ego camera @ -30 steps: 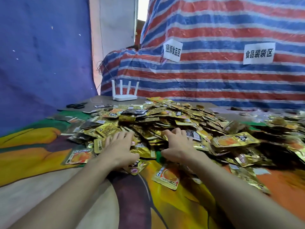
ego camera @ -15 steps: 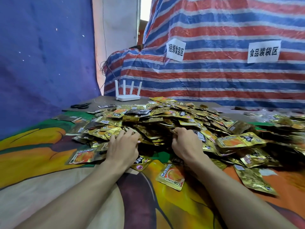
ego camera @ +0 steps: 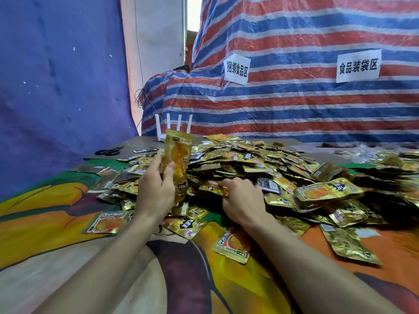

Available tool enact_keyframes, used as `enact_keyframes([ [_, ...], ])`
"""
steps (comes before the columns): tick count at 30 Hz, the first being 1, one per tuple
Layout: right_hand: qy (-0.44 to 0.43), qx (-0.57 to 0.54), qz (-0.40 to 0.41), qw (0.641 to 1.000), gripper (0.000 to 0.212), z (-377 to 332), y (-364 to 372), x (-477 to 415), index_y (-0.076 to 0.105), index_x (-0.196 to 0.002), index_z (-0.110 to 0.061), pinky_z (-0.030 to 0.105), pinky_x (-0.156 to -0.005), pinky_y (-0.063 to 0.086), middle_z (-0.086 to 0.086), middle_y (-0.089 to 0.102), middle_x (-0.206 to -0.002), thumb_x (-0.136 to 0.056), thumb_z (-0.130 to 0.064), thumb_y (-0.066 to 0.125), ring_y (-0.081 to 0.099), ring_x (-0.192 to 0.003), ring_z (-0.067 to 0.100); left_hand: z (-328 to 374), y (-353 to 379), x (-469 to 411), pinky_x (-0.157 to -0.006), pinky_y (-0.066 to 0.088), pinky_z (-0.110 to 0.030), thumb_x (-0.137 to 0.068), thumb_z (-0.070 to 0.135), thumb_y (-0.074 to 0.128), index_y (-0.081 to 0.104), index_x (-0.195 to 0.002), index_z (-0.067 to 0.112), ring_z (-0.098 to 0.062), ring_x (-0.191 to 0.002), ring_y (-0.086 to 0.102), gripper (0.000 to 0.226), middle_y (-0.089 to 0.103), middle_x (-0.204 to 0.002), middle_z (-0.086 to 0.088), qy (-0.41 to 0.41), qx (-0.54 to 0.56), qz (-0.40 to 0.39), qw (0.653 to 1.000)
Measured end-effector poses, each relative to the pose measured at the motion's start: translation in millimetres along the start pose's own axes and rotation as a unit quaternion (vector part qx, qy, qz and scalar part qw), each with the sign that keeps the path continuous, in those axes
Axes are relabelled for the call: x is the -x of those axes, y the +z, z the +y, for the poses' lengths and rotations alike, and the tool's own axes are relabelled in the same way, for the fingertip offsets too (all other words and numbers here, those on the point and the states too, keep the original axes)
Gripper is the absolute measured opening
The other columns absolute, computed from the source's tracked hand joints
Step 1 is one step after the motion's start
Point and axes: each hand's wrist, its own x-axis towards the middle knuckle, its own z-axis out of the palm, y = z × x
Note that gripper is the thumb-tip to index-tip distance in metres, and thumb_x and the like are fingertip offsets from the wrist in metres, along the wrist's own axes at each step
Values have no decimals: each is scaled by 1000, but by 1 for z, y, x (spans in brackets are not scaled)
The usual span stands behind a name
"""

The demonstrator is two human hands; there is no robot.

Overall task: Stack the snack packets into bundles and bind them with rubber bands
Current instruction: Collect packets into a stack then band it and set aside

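Barely begun, by the look of it. The left hand [ego camera: 156, 191] grips a packet [ego camera: 178, 155] upright above the near-left edge of the pile [ego camera: 260, 159], thumb across its front and fingers curled behind it. Whether more packets are stacked behind that one I cannot tell. The right hand [ego camera: 243, 200] is knuckles-up at the near edge of the pile, fingers curled down among the packets. The back of the hand hides whether they have closed on one.

Everything else lies loose. The pile spreads across the middle and right of the worktop [ego camera: 145, 141], packets overlapping at all angles, some face up, some face down. A few strays [ego camera: 233, 245] lie apart from it on the printed cloth [ego camera: 226, 286] nearer the person. No squared stack and no bound bundle shows anywhere in view, and nothing to bind with is visible either. Scissors [ego camera: 108, 152] lie at the far left, well apart from the hands.

So I judge this the gathering step of a first bundle: one packet in hand, a second perhaps being picked. Left to do is nearly all of it: collecting and aligning enough packets for a stack, banding it, then repeating through a pile that looks to hold a great many.
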Motion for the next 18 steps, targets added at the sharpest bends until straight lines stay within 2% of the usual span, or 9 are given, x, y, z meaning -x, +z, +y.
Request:
enact_keyframes([
  [1,-3,-4,22,1000,45,0,-1,0,61,-134,-30,47,-100,40,1,67,-123,-91,-17,56,57,-119,29,0,-1,-1,-46,37,-12,-106,23,49,56,-93,27,1,-48,48,16,54,-68,6,-22,26,25,999],
  [3,-4,-19,61,998,37,2,-4,2,66,-124,-28,42,-89,47,2,72,-110,-91,-14,54,63,-108,30,-1,-1,-3,-48,40,-15,-105,26,52,52,-87,27,1,-46,47,18,50,-66,3,-77,69,76,992],
  [5,3,-44,90,995,32,3,-8,3,67,-122,-27,39,-79,51,2,74,-104,-94,-17,55,67,-101,30,-1,3,-5,-40,38,-15,-104,23,55,45,-81,24,-1,-43,44,25,38,-65,1,-144,126,121,974],
  [7,19,-83,99,991,31,5,-12,3,69,-119,-27,38,-74,54,5,74,-99,-92,-16,59,68,-93,31,-1,6,-6,-46,42,-14,-103,23,58,40,-80,24,-4,-57,45,29,38,-73,1,-213,176,136,951],
  [9,46,-138,93,985,24,7,-16,2,73,-108,-25,39,-69,56,4,73,-89,-89,-15,64,68,-82,28,-2,8,-7,-67,51,-29,-101,27,61,38,-84,24,-13,-78,52,29,47,-87,-1,-273,220,126,928],
  [11,67,-201,102,972,6,9,-19,1,76,-91,-22,33,-56,50,-1,70,-71,-87,-20,72,65,-59,14,-3,6,-6,-87,56,-48,-100,28,63,40,-89,23,-27,-102,61,26,57,-106,-9,-313,259,116,906],
  [13,66,-271,121,953,17,8,-23,3,71,-71,-17,29,-49,42,-5,63,-54,-82,-27,80,54,-41,7,-1,5,-7,-89,56,-59,-99,26,65,42,-95,18,-36,-112,63,25,59,-121,-19,-335,293,117,888],
  [16,79,-368,130,917,24,6,-29,6,70,-67,-10,35,-46,51,-1,68,-57,-79,-26,83,63,-47,16,0,3,-9,-85,57,-60,-95,23,70,44,-102,13,-37,-110,66,29,62,-125,-21,-360,339,132,859],
  [18,91,-459,91,879,14,2,-32,8,75,-77,-15,39,-51,59,3,75,-71,-83,-25,83,73,-61,23,-1,1,-10,-77,60,-55,-94,20,72,44,-96,14,-31,-94,70,28,66,-116,-17,-373,378,145,835],
])
